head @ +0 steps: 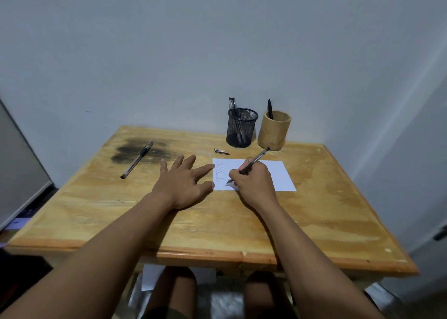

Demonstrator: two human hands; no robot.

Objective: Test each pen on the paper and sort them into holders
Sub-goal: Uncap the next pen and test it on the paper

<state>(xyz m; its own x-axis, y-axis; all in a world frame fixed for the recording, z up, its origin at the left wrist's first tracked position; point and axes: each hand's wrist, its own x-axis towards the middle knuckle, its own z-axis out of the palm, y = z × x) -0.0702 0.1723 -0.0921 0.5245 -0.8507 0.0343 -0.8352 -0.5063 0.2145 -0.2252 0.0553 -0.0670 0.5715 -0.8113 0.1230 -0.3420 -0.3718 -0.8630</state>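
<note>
A white sheet of paper [278, 173] lies on the wooden table [217, 222], with a few scribbles near its left edge. My right hand [254, 183] is shut on a pen [256, 160], its tip touching the paper's lower left part. My left hand [183, 183] rests flat with fingers spread, its fingertips at the paper's left edge. Another pen [137, 159] lies on the table at the left. A black mesh holder [241, 127] holds a pen. Beside it, a wooden holder [274, 130] also holds one dark pen.
A pen cap [221, 151] lies in front of the mesh holder. A dark burnt-looking stain [125, 152] marks the table's far left. The holders stand at the back against the wall. My knees show below the table's front edge.
</note>
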